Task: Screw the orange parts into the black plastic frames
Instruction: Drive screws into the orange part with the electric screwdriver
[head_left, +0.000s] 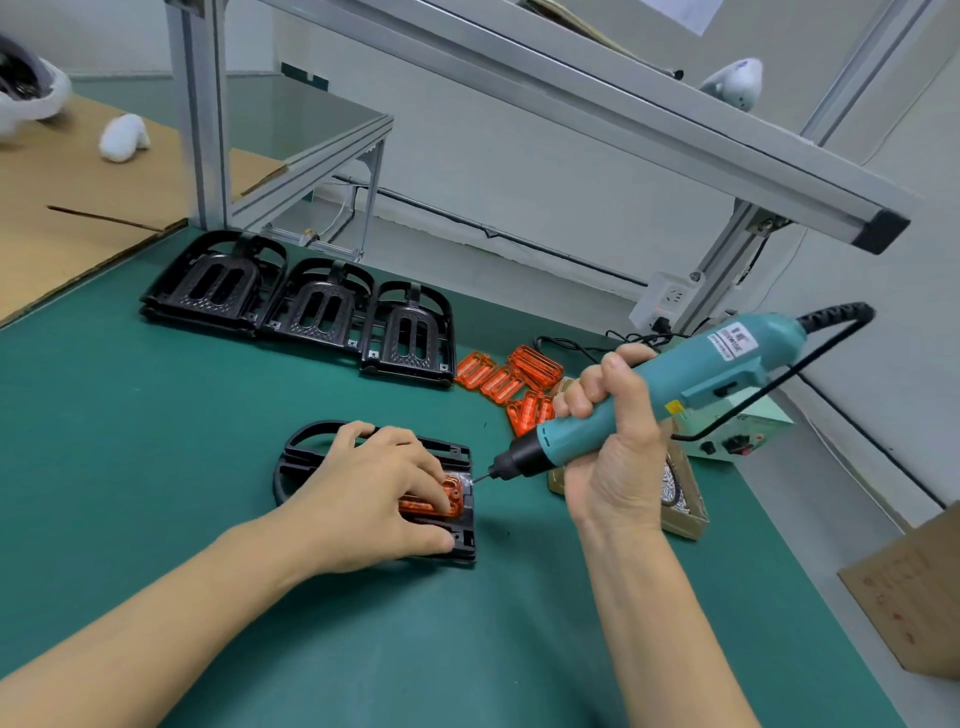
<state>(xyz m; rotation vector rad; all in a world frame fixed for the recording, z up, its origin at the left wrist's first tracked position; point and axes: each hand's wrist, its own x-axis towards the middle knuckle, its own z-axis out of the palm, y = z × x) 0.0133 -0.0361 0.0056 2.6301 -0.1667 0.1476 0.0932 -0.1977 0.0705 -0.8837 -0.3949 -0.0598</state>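
Left grip: laid over the black frame, fingertips pressed on the orange part seated in it.
Right grip: clenched around the teal electric screwdriver, its bit tip set at the frame's far corner beside the orange part.
Frame location: flat on the green surface.
Spare frames: ranged in a row farther back.
Loose orange parts: heaped near the screwdriver.

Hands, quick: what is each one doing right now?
Left hand: open, fingers pressing the orange part into the black frame.
Right hand: gripping the electric screwdriver.
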